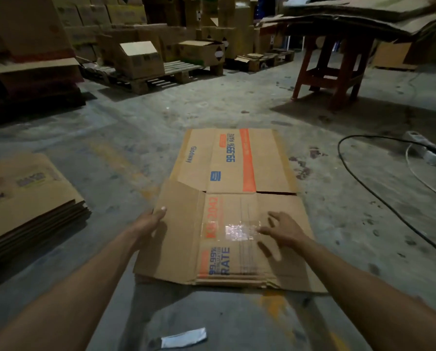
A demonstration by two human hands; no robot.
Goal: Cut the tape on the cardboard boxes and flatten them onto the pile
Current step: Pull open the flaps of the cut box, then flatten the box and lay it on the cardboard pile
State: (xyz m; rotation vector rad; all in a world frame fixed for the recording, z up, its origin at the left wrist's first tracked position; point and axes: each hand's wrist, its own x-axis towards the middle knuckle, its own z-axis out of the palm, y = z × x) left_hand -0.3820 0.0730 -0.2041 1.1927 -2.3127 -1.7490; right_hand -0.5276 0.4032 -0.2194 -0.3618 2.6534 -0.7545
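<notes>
Flattened brown cardboard box with orange stripe and blue "99.99% RATE" print (227,211) lies flat on the grey concrete floor (136,138), straight ahead, well apart from the stack of flattened tan cardboard sheets (27,198) at left, which I take to be the pile.

Left hand (151,221) pinches the box's left flap edge, thumb on top, fingers underneath. Right hand (282,229) is spread loose, fingers splayed; touching or just above the panel, can't tell. It holds nothing.

Risks, as I judge them:
- One-edge grip: lifting from the left flap alone could let the sheet sag, unfold at the creases or swing open on the way to the pile.
- Patch of shiny clear tape (239,231) sits beside the right fingertips; if it's uncut, a panel may spring back instead of staying flat.
- Small silvery blade-like object (184,338) lies on the floor near the person; easy to kneel or step on.
- Black cable (379,196) runs across the floor at right: snag hazard.

Unclear:
- Left fingers hidden under the flap.
- Silvery object is blurred; cutter or tape scrap, can't say.
- Pile is cut off at the left edge.
- Background cartons are dim and soft.
</notes>
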